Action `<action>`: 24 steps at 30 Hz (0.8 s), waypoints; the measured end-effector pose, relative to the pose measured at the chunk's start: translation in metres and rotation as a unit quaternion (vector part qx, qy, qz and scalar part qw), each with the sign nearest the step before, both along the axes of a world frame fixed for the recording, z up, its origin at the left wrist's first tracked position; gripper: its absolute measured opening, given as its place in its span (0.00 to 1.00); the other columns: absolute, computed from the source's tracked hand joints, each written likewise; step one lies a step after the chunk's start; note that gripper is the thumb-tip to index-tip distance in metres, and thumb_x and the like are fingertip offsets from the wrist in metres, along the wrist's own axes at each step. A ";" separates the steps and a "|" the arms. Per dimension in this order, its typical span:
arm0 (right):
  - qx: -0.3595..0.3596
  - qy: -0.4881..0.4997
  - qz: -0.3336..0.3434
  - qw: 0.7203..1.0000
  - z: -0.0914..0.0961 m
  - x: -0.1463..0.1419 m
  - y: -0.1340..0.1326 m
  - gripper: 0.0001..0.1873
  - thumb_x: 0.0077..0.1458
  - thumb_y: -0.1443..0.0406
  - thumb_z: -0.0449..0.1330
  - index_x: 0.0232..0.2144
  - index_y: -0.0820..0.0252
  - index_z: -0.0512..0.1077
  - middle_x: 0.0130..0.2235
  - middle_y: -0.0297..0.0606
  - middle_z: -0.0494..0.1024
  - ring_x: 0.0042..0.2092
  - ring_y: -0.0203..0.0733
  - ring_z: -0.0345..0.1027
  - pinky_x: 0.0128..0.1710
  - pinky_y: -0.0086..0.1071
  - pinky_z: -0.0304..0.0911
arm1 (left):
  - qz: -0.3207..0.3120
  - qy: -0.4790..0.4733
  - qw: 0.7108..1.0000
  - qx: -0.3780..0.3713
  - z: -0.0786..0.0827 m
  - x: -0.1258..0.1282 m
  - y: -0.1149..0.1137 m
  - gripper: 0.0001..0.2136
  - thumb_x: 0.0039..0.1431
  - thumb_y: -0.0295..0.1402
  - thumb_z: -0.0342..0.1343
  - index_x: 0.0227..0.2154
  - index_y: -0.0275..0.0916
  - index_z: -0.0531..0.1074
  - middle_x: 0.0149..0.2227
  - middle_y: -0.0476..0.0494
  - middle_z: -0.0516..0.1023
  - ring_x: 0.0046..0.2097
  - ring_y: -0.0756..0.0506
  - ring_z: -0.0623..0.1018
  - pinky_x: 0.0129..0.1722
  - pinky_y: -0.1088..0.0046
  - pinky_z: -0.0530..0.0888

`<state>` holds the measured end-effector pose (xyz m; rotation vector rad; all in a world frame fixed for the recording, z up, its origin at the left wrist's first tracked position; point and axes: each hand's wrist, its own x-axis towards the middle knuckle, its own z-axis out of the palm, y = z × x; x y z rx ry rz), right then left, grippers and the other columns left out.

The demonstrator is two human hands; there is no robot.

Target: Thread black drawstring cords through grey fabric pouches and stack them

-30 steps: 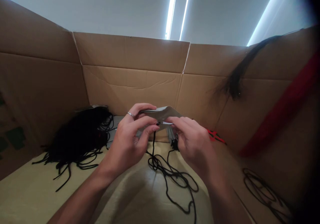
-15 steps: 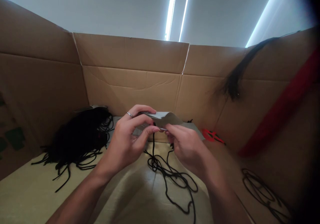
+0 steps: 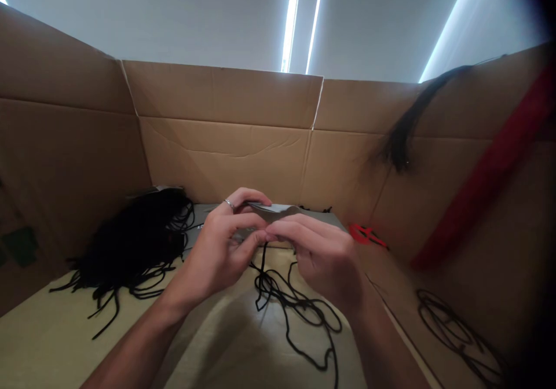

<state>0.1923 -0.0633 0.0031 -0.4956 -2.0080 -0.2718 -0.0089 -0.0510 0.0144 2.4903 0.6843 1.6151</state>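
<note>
Left hand [image 3: 221, 244], right hand [image 3: 324, 259] — pinching a grey sheet [image 3: 299, 210].

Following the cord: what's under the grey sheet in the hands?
Under the grey sheet, a black cord drops between the left hand and right hand and loops on the pale liner. Fingers cover its upper end.

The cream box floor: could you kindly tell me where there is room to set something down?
Bare cream floor lies between the black cord bundle and the loose black cord, below the left hand and right hand. It is crowded behind the hands, around the grey sheet.
</note>
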 end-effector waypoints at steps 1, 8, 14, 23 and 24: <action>0.004 0.005 -0.007 1.000 0.000 0.001 0.001 0.18 0.65 0.82 0.58 0.46 0.58 0.78 0.45 0.34 0.85 0.46 0.34 0.80 0.49 0.24 0.71 | -0.007 -0.002 1.000 -0.001 0.000 0.000 0.000 0.08 0.66 0.23 0.63 0.30 0.39 0.82 0.51 0.40 0.79 0.52 0.43 0.81 0.50 0.68 0.76; 0.022 -0.016 -0.041 0.999 0.001 0.006 0.000 0.12 0.68 0.78 0.58 0.42 0.57 0.75 0.41 0.33 0.81 0.44 0.34 0.77 0.46 0.26 0.69 | -0.022 -0.005 1.000 -0.004 -0.001 0.002 -0.005 0.07 0.67 0.28 0.65 0.32 0.41 0.83 0.51 0.42 0.80 0.51 0.44 0.82 0.49 0.67 0.77; 0.002 -0.004 -0.053 0.999 0.004 0.001 -0.002 0.11 0.68 0.77 0.55 0.38 0.58 0.71 0.36 0.34 0.78 0.39 0.36 0.74 0.42 0.28 0.69 | -0.017 0.029 0.999 0.002 0.002 0.001 -0.010 0.10 0.69 0.28 0.60 0.30 0.39 0.79 0.53 0.39 0.80 0.51 0.42 0.82 0.48 0.65 0.79; -0.060 0.007 -0.090 0.994 0.008 0.003 -0.010 0.07 0.68 0.72 0.56 0.38 0.56 0.70 0.34 0.33 0.77 0.32 0.36 0.71 0.34 0.30 0.67 | -0.014 0.012 1.000 0.015 0.002 0.000 -0.009 0.07 0.69 0.26 0.62 0.33 0.40 0.80 0.54 0.39 0.80 0.54 0.41 0.81 0.51 0.64 0.79; -0.070 0.008 -0.083 0.994 0.009 0.003 -0.011 0.06 0.67 0.71 0.57 0.37 0.57 0.70 0.34 0.33 0.77 0.31 0.35 0.71 0.34 0.30 0.67 | -0.012 0.003 1.000 0.015 0.001 0.001 -0.009 0.07 0.68 0.25 0.61 0.34 0.41 0.81 0.54 0.39 0.80 0.54 0.42 0.81 0.52 0.64 0.78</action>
